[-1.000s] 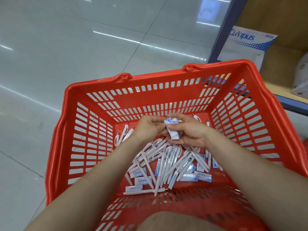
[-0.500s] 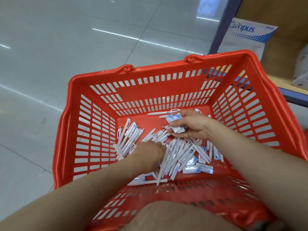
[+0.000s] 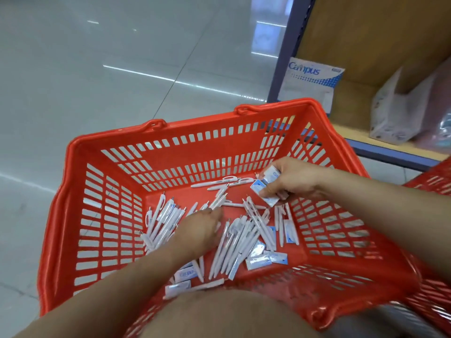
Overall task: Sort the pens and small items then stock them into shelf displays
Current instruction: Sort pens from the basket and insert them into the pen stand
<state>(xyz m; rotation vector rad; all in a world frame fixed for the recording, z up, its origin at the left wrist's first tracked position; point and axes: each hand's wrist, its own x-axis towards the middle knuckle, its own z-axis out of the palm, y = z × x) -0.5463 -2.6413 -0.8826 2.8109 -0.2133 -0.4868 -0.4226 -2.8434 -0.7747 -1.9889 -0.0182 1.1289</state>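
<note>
White pens (image 3: 244, 242) are strewn loose in the red basket (image 3: 122, 137). They are judged light, stiff and slick, best pinched mid-barrel. Blue-white packets (image 3: 267, 193), thin and probably slippery, are pinched in the right hand (image 3: 297, 178). The left hand (image 3: 200, 228) is lowered among the pens; its grip cannot be told. Reach is hemmed by the basket walls. The shelf (image 3: 390, 152) is found just beside.

White pens (image 3: 240, 242) and blue-white packets (image 3: 266, 258) lie jumbled in red basket (image 3: 80, 181).

One head-worn wide-angle view looks steeply down from close above into the basket (image 3: 185, 154), floor (image 3: 97, 93) beyond at left, shelf (image 3: 366, 45) at upper right
</note>
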